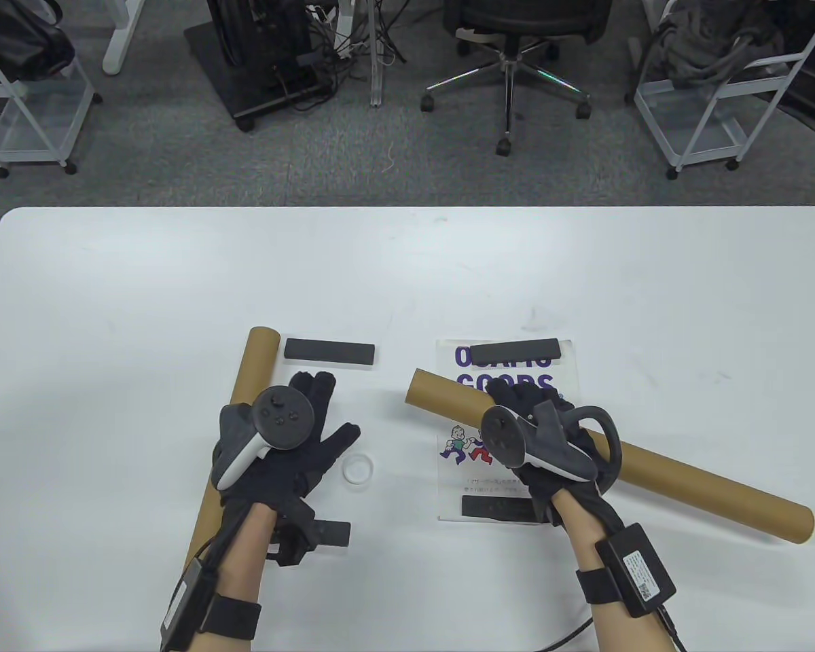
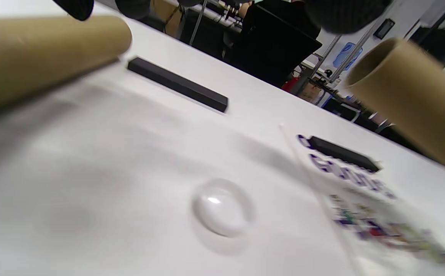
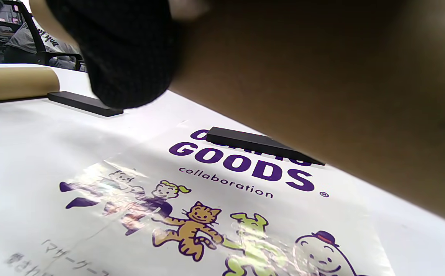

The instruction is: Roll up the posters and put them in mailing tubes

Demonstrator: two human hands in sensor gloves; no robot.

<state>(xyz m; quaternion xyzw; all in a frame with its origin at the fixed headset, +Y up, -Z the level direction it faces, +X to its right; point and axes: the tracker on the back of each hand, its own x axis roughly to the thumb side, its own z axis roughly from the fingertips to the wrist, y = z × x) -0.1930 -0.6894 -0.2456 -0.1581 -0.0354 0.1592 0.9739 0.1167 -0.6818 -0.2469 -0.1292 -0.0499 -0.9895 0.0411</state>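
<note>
right grip: right hand [image 1: 550, 441] is wrapped around a cardboard tube [image 1: 693, 485], holding it lifted at a slant over the poster [image 1: 448, 489]

left grip: left hand [image 1: 278, 435] is loose, fingers spread, holding nothing, hanging over the bench [image 1: 109, 285] next to the second tube [image 1: 261, 346]

poster: lying flat, not rolled at all, pinned by a black bar [image 1: 516, 352] at the top edge and another bar [image 1: 492, 508] at the bottom

cap: clear round cap [image 1: 357, 470] sits on the bench between the hands, so I'd guess it's off one tube

extras: two more black bars [image 1: 329, 352] lie on the left

progress: barely started imo. Weights need to come off, then rolling, sliding in, capping
</note>
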